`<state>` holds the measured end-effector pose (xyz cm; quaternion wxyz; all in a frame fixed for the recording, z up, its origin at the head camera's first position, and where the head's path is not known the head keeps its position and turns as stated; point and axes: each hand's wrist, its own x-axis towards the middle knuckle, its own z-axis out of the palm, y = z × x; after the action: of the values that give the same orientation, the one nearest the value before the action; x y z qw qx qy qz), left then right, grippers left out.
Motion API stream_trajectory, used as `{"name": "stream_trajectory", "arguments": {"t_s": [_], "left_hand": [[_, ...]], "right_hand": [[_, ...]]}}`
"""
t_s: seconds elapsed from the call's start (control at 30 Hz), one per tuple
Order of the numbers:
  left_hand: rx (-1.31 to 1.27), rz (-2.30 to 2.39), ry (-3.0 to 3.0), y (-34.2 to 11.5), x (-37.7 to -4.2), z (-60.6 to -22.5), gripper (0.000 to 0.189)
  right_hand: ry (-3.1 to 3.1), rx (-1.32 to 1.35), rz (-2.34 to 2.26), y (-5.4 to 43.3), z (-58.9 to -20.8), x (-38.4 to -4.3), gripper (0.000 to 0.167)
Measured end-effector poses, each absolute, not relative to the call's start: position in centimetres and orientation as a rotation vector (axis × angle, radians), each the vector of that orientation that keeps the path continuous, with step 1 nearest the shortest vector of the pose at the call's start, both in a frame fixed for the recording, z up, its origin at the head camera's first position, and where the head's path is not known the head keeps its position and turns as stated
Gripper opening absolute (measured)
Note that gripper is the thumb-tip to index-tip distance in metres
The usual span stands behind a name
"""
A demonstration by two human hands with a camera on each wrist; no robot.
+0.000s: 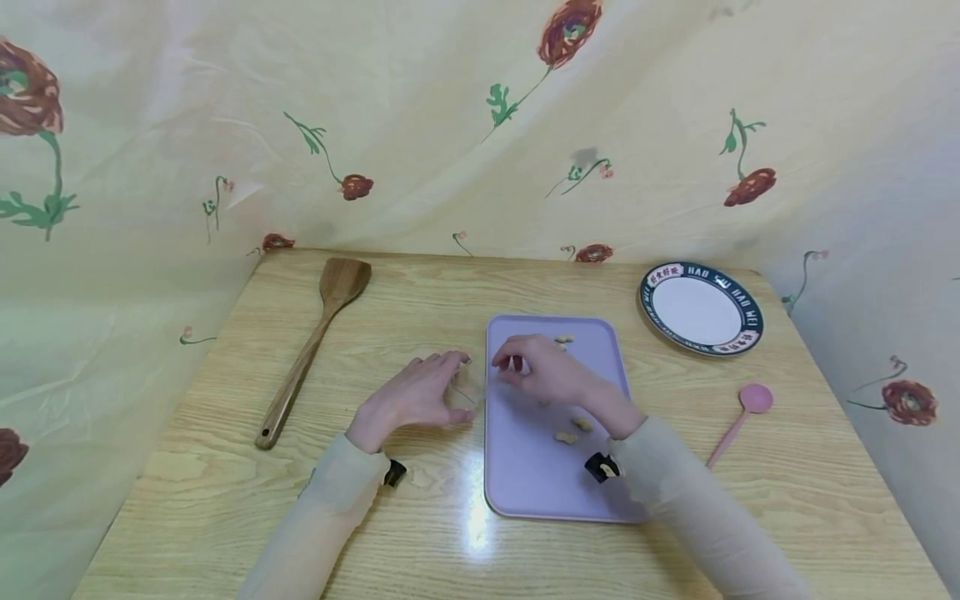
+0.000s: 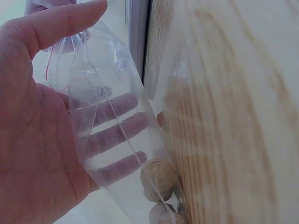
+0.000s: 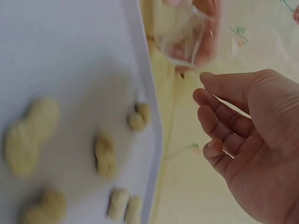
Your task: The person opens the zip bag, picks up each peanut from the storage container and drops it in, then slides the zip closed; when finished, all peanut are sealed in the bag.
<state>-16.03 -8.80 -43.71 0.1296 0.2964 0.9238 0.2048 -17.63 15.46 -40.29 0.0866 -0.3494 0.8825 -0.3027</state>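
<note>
My left hand (image 1: 412,392) holds a clear plastic zip bag (image 2: 100,74) just left of the tray. In the left wrist view the thumb crosses near the bag's mouth and the other fingers show through from behind. A peanut (image 2: 159,179) lies low inside the bag, part of another below it. Over the left rim of the lilac tray (image 1: 525,483) is my right hand (image 1: 547,371), its fingers loosely bent near the bag's mouth, with nothing visible between them. Several peanuts (image 3: 105,156) are scattered on the tray, some hidden by the right hand in the head view.
A wooden spatula (image 1: 300,367) lies on the left of the wooden table (image 1: 420,533). At the back right is a white plate with a dark patterned rim (image 1: 752,312), and a pink spoon (image 1: 756,398) lies right of the tray. Flowered cloth (image 1: 420,100) hangs behind.
</note>
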Motion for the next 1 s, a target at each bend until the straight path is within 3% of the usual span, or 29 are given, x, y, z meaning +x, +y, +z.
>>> {"name": "stream_trajectory", "arguments": {"t_s": [0.5,1.0], "left_hand": [[0.839,0.607,2.675,-8.9,-15.9,-43.7,0.083],[0.821,0.615,2.664,-8.9,-15.9,-43.8,0.084]], "right_hand": [[2.781,-0.865,-0.992,21.9,-39.6,-21.9,0.016],[2.774,-0.581,-0.898,26.2,-43.3,-24.0,0.022]]}}
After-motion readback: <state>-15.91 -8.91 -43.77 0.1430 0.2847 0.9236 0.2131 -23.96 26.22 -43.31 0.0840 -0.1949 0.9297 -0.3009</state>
